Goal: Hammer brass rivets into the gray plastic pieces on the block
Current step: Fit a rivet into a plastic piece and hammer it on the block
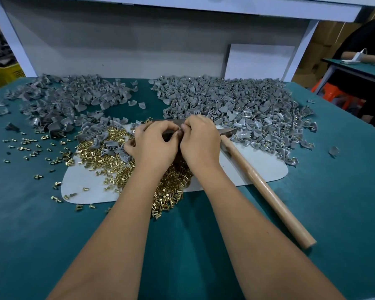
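Green counter (52,224) is carrying rivets (108,148); both hands' fingers (171,129) are pinching together at twelve o'clock, contents hidden, probably seating one; hammer (266,189) is lying unheld, needed next.

Shiny brass rivets (108,152) (wooden hammer handle (266,191))

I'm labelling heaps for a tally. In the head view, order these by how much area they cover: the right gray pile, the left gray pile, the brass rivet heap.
1. Right gray pile
2. Left gray pile, looser
3. Brass rivet heap, partly hidden by arms
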The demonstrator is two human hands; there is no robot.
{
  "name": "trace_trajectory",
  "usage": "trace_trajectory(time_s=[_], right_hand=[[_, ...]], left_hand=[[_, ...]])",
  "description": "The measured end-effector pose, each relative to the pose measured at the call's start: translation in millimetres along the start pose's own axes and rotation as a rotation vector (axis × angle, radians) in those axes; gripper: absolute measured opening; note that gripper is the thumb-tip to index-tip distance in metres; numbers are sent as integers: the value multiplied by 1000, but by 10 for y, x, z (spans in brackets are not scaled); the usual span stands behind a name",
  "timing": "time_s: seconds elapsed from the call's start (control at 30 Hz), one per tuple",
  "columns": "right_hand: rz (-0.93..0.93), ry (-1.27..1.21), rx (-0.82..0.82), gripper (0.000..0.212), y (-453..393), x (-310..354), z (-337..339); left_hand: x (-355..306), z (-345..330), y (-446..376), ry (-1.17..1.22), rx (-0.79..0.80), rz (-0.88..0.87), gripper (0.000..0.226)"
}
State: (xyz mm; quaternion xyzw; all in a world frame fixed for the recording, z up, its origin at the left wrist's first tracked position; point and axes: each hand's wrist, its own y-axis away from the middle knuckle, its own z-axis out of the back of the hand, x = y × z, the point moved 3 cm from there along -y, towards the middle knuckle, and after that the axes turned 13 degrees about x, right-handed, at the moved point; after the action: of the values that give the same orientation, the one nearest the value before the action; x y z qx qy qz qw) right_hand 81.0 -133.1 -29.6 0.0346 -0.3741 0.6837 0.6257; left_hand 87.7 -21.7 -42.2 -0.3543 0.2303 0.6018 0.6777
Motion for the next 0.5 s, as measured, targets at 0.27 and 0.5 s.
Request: trace_trajectory(time_s=[0.27, 0.5], right_hand=[[12, 38, 95, 15, 0, -56, 76], [22, 43, 52, 15, 29, -57, 74]], left_hand=[[31, -47, -2, 4, -23, 25, 7], [8, -47, 8, -2, -15, 49, 6]])
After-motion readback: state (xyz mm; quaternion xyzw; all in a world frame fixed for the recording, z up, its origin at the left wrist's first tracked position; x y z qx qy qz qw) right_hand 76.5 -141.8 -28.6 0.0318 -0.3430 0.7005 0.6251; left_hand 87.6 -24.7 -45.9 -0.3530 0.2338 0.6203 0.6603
